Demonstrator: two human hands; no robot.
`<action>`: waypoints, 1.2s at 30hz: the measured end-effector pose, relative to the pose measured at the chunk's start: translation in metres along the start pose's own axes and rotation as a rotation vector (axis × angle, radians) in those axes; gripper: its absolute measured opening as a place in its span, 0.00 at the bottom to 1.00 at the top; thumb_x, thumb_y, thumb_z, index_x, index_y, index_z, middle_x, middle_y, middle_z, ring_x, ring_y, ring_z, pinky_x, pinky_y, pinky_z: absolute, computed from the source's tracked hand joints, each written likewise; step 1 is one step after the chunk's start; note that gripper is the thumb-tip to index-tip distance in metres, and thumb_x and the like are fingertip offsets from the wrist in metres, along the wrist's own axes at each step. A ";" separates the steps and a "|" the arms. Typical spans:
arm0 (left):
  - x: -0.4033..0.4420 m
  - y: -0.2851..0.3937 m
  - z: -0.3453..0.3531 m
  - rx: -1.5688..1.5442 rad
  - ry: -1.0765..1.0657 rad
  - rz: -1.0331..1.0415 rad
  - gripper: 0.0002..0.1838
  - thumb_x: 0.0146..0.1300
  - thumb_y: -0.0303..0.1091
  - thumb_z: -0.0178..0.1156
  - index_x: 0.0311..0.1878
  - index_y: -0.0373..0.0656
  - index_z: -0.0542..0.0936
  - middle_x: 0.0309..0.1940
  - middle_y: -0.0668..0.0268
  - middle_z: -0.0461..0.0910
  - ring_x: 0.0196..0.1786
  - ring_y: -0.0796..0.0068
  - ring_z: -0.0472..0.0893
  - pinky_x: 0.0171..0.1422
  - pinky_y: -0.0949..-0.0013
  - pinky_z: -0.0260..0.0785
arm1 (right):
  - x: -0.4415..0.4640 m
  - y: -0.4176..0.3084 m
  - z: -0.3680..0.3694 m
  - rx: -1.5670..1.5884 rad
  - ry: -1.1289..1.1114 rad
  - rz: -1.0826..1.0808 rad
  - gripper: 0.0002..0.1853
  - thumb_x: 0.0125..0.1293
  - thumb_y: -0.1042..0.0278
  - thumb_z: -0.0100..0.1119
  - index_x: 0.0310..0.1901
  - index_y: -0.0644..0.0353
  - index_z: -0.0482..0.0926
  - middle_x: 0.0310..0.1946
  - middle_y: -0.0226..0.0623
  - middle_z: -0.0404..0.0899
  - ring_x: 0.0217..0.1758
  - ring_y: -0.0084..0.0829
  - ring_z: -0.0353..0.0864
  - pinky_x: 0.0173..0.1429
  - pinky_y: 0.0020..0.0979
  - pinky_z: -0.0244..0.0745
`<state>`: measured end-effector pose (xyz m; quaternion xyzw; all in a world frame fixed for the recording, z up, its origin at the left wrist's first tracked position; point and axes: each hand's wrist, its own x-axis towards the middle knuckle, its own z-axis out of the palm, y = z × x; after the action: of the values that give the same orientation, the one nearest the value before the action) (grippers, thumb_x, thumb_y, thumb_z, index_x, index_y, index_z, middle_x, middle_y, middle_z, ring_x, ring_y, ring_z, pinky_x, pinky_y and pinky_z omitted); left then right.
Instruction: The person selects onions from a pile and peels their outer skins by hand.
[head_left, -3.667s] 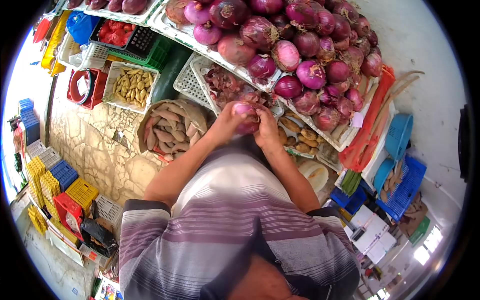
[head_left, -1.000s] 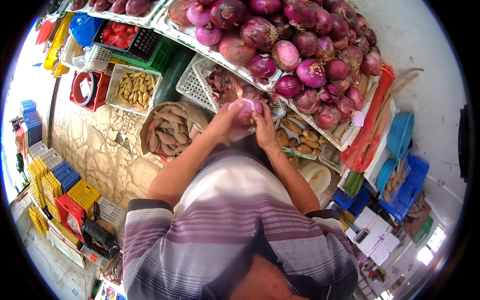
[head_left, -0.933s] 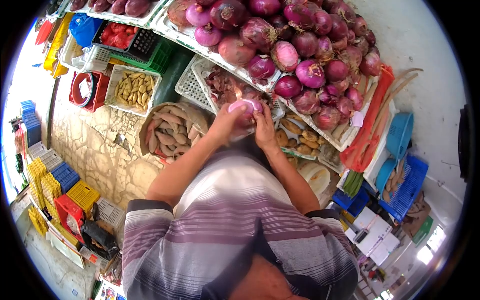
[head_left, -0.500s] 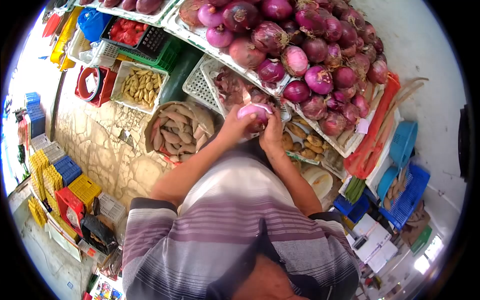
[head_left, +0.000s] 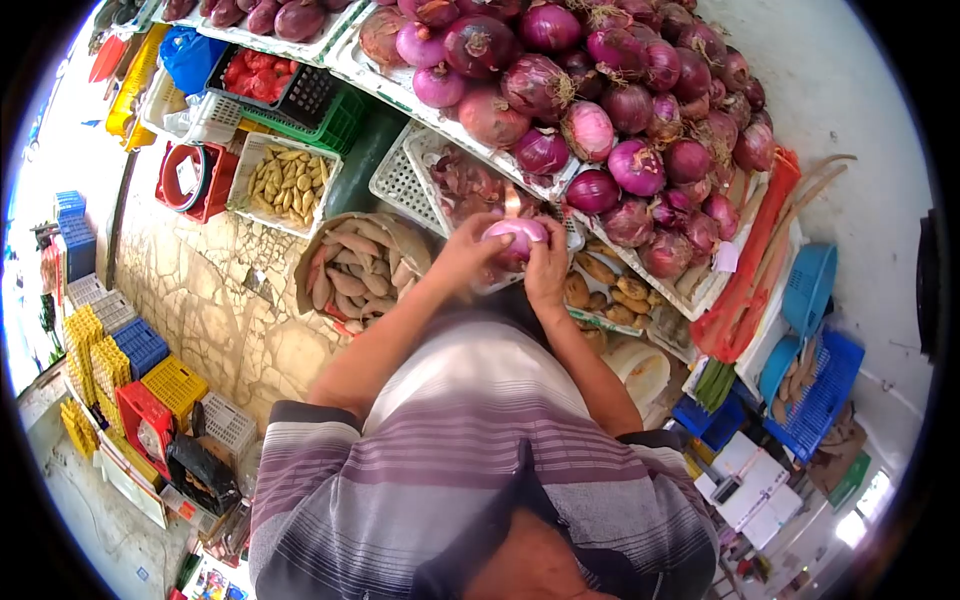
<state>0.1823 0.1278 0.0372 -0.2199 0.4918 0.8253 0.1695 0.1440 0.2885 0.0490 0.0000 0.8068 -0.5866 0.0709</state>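
Note:
A purple onion is held between both hands in front of the body, its top smooth and shiny with a pale strip across it. My left hand is curled round its left side. On the right side, the fingers of my right hand press against it. Just beyond the hands lies a white crate with loose dark-red onion skins in it. A piece of light-brown skin stands up behind the onion. A large heap of red onions rises at the upper right.
A sack of sweet potatoes is left of the hands. Potatoes lie in a crate at the right. A white bucket is beside the body. Red netting and a blue basket are farther right.
The onion's top looks smoother and brighter than in the oldest view. Both hands still hold it, with fingers slightly shifted. The surroundings have moved a little rightward and down in view.

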 end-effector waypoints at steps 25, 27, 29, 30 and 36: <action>-0.005 -0.032 -0.013 -0.337 -0.159 -0.119 0.25 0.69 0.46 0.65 0.64 0.48 0.72 0.54 0.60 0.79 0.53 0.59 0.84 0.41 0.49 0.84 | 0.016 -0.002 -0.031 -0.157 -0.164 0.008 0.15 0.78 0.60 0.58 0.42 0.67 0.81 0.28 0.40 0.81 0.32 0.30 0.75 0.40 0.37 0.74; -0.003 -0.027 -0.017 -0.297 -0.171 -0.141 0.27 0.69 0.46 0.65 0.67 0.49 0.72 0.59 0.59 0.77 0.57 0.55 0.82 0.43 0.44 0.84 | 0.015 -0.003 -0.028 -0.109 -0.125 0.098 0.14 0.78 0.61 0.56 0.43 0.66 0.81 0.30 0.36 0.78 0.35 0.26 0.75 0.42 0.36 0.73; -0.003 -0.025 -0.022 -0.349 -0.149 -0.204 0.28 0.70 0.46 0.65 0.69 0.49 0.70 0.60 0.57 0.76 0.58 0.54 0.82 0.46 0.42 0.84 | 0.010 -0.007 -0.021 -0.075 -0.098 0.031 0.14 0.78 0.61 0.56 0.43 0.65 0.81 0.30 0.35 0.78 0.36 0.25 0.74 0.43 0.35 0.73; -0.004 -0.019 -0.020 -0.373 -0.144 -0.236 0.29 0.70 0.46 0.65 0.71 0.50 0.70 0.61 0.56 0.76 0.59 0.54 0.82 0.48 0.42 0.84 | 0.009 -0.008 -0.018 -0.059 -0.079 -0.004 0.13 0.78 0.62 0.56 0.43 0.65 0.81 0.31 0.34 0.78 0.36 0.24 0.74 0.43 0.34 0.72; -0.010 -0.023 -0.018 -0.451 -0.252 -0.086 0.31 0.70 0.41 0.66 0.72 0.41 0.68 0.63 0.53 0.75 0.59 0.54 0.81 0.62 0.46 0.81 | 0.004 -0.003 -0.008 0.362 0.013 0.223 0.15 0.79 0.63 0.55 0.57 0.65 0.77 0.46 0.33 0.82 0.46 0.25 0.78 0.53 0.28 0.74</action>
<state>0.2058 0.1213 0.0180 -0.1683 0.2607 0.9269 0.2112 0.1387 0.2948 0.0533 0.1056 0.6836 -0.7105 0.1291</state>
